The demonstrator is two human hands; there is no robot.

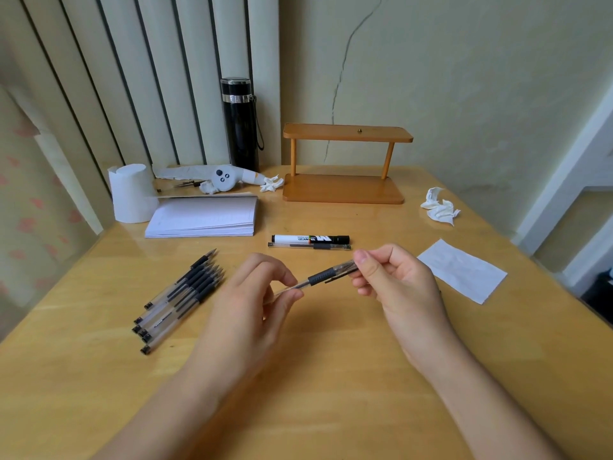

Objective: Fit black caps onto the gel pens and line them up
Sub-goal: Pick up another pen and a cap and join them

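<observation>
A clear gel pen (317, 277) with a black rubber grip hangs above the wooden table (331, 343), held between both hands. My left hand (252, 307) pinches the barrel end. My right hand (394, 283) grips the tip end, where a clear cap with a black clip (345, 269) sits over the pen. Several uncapped gel pens (182, 293) lie side by side on the table at the left, tips pointing up and right. One capped gel pen (310, 246) lies flat beyond my hands, just in front of a black and white marker (310, 239).
A notepad (202, 217), a paper roll (131, 194), a black flask (240, 126) and a small white device (223, 180) stand at the back left. A wooden shelf (345, 162) is at the back centre. A crumpled tissue (439, 209) and a flat paper sheet (462, 270) lie right.
</observation>
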